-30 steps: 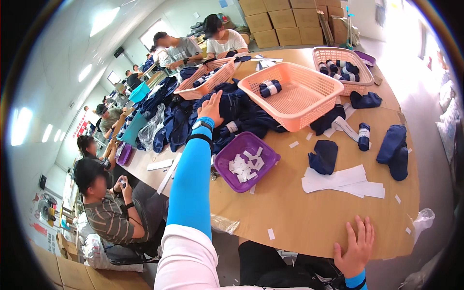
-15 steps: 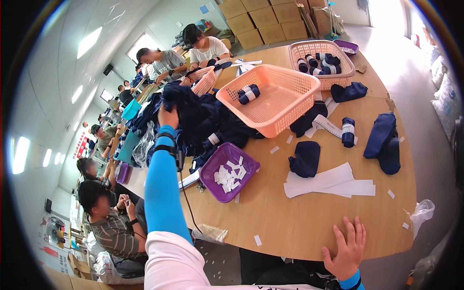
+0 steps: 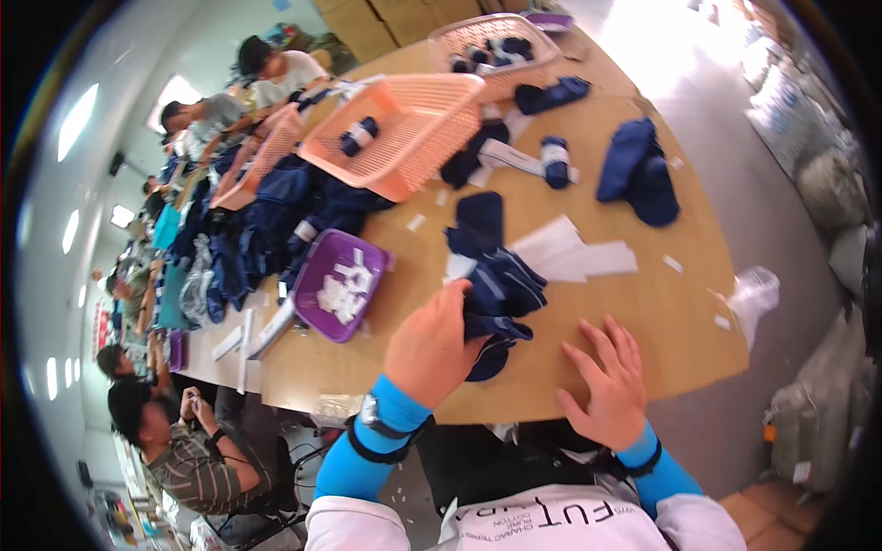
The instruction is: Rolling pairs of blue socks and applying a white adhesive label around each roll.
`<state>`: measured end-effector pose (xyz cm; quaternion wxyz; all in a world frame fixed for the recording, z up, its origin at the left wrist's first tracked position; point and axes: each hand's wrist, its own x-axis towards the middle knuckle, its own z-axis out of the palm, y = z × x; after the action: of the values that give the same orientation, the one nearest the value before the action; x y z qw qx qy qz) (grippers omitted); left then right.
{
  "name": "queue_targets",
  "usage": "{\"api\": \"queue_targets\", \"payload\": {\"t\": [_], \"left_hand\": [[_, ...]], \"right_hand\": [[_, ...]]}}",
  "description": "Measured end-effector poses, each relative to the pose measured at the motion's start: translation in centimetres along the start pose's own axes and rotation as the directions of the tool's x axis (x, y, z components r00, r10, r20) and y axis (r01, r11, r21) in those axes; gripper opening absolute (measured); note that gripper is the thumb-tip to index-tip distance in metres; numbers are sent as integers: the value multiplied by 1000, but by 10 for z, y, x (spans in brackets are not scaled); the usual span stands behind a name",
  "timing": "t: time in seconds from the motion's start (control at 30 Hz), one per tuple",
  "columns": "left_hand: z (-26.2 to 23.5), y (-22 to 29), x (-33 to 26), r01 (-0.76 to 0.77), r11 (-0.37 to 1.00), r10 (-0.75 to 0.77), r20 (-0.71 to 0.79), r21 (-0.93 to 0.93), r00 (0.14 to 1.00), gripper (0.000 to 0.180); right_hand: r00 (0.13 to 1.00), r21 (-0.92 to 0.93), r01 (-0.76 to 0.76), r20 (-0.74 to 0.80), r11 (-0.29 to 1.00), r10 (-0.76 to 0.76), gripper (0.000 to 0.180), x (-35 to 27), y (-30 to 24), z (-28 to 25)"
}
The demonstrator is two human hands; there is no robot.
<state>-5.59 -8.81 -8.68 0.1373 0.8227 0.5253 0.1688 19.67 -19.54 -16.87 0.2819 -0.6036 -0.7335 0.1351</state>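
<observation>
The left hand (image 3: 432,344) grips a navy sock (image 3: 496,298), fingers curled around its bunched, crumpled cloth with faint pale stripes. The sock lies on the table (image 3: 643,312) just right of the purple tray (image 3: 342,285). The right hand (image 3: 606,386) rests flat on the table, fingers spread, near the sock.

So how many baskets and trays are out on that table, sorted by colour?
Orange baskets: 2, the big one and one further left
Pink basket: 1
Purple trays: 2, one near the left hand, one at the far end
Total: 5
</observation>
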Motion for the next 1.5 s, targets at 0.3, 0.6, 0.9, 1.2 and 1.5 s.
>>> {"api": "queue_targets", "payload": {"t": [0.3,0.6,0.9,1.2,1.5], "left_hand": [[54,14,-56,-44,972,-11,-229,-231,973,43],[75,1,-76,-107,931,12,-265,-349,964,27],[101,-27,-95,-119,621,-247,-337,-775,908,29],[57,-48,-119,-287,586,-294,-529,-758,796,28],[74,-104,-184,-228,765,-408,-727,-603,553,22]], "right_hand": [[987,163,-80,-125,983,101,75,8,18,2],[921,479,48,318,876,-225,34,85,-2,-10],[979,375,143,79,916,-185,29,89,21,41],[994,-75,111,22,991,-110,23,90,20,43],[971,584,236,-107,777,-214,50,87,-84,-76]]}}
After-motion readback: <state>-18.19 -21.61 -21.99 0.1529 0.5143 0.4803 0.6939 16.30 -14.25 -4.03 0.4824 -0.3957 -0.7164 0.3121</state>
